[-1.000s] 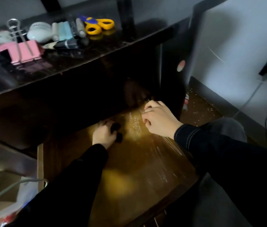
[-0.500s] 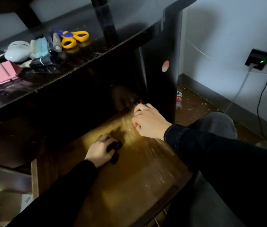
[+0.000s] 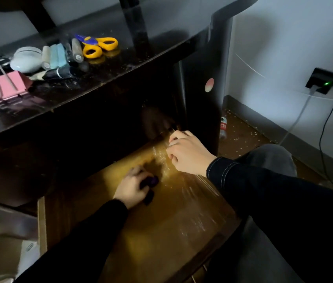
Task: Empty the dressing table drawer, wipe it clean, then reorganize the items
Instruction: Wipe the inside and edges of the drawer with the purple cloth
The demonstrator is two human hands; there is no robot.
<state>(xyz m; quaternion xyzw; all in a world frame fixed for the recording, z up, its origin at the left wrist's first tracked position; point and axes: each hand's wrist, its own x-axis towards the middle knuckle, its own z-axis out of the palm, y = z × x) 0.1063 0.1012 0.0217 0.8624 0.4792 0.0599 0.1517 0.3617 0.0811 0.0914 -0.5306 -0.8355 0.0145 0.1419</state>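
A person's left hand [image 3: 133, 186] closes its grip on small dark items [image 3: 150, 181], one poking rightward from the fingers, too blurred to name, low over the open drawer [image 3: 182, 231]. The right hand [image 3: 188, 155] curls at the drawer's far right corner; whether that grip holds anything cannot be told. Emptying looks nearly done: pale crumbs [image 3: 159, 156] dot the wood, and scissors [image 3: 98, 44] and a pink binder clip [image 3: 8, 86] lie on the table [image 3: 120, 64]. Next, lift out the last pieces, then wipe. The drawer opens toward the person, long axis along the table front.
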